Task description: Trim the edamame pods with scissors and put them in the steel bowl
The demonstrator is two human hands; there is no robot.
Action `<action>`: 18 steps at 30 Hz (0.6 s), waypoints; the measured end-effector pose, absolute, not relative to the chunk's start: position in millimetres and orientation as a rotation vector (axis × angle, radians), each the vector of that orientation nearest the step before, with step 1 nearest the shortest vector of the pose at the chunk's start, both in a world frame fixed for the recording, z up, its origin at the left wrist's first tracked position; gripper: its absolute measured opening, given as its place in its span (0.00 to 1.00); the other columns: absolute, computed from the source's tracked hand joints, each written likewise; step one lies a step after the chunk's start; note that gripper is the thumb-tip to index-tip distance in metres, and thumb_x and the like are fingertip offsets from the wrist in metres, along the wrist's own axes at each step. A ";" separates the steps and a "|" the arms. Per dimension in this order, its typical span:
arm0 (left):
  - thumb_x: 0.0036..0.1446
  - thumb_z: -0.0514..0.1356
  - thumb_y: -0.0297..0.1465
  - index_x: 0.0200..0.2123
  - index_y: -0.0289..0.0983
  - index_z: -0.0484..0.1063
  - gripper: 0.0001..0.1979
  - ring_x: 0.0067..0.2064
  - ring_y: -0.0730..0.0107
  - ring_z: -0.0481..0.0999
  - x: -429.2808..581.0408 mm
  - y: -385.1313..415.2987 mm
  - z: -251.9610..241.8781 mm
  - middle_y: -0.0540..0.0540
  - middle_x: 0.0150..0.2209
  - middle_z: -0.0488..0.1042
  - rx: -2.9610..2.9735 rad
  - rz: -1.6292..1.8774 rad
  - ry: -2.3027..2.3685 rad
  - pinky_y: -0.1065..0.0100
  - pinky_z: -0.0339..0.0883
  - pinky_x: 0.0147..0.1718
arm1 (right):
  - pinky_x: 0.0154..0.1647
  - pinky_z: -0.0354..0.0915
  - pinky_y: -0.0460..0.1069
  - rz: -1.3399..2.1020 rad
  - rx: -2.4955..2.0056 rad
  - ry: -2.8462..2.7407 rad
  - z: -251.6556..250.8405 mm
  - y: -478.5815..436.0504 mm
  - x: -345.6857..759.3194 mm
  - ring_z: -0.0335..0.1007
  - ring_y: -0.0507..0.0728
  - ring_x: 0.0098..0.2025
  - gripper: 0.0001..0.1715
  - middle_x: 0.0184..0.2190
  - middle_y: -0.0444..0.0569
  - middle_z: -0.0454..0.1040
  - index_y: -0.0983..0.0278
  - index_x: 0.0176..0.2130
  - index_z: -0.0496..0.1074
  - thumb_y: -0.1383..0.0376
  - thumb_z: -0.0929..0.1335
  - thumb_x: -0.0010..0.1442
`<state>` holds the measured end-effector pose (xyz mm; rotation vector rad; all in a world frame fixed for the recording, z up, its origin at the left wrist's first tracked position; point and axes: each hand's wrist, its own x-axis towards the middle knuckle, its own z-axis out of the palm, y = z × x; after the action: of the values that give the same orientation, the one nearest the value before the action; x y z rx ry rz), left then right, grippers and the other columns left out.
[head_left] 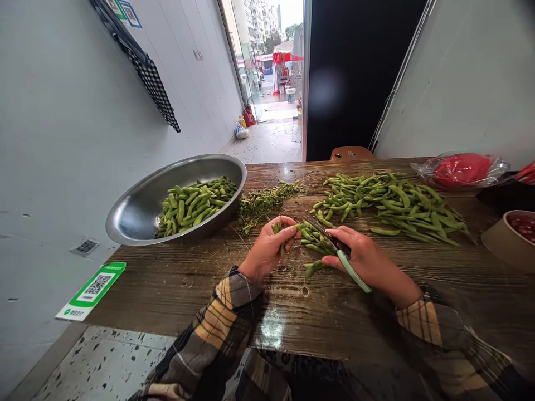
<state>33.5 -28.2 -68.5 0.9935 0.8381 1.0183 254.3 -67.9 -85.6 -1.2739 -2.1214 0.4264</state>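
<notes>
My left hand (270, 248) is closed around a few green edamame pods (282, 236), one of them pinched with its tip pointing toward the scissors. In my right hand (363, 257) is a pair of scissors (350, 268) with pale green handles, its dark blades angled up and left near that pod. Beneath and between the hands lies a small group of pods (313, 238) on the wooden table (200, 278). A steel basin (137, 209) at the left holds many pods (196, 203). Trimmed scraps (267, 203) lie heaped beside it.
A large spread of pods (388, 200) covers the table's right rear. Near it are a red item in clear plastic (462, 169) and a tan bowl (507, 245) at the right edge. A green QR-code card (92, 291) lies at the left corner. Beyond the table is a doorway.
</notes>
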 end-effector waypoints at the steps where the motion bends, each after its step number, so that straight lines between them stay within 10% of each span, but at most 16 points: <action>1: 0.46 0.68 0.34 0.33 0.33 0.68 0.15 0.21 0.82 0.63 33.5 -28.2 -68.7 0.48 0.26 0.74 0.974 1.028 0.830 0.77 0.54 0.19 | 0.41 0.70 0.54 0.418 -1.280 -2.131 -85.2 -68.5 253.9 0.74 0.61 0.41 0.27 0.44 0.53 0.75 0.61 0.52 0.69 0.53 0.71 0.55; 18: 0.47 0.68 0.33 0.29 0.33 0.68 0.13 0.24 0.79 0.66 44.2 -35.8 -71.6 0.47 0.26 0.73 1.083 0.958 0.771 0.77 0.55 0.20 | 0.38 0.70 0.53 0.365 -1.254 -2.230 -86.5 -72.7 245.3 0.74 0.60 0.39 0.22 0.41 0.53 0.74 0.64 0.49 0.69 0.54 0.69 0.59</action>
<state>44.2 -35.8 -71.6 1.0834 0.7711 0.9584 245.3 -72.7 -86.5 -1.2543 -2.2301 0.3646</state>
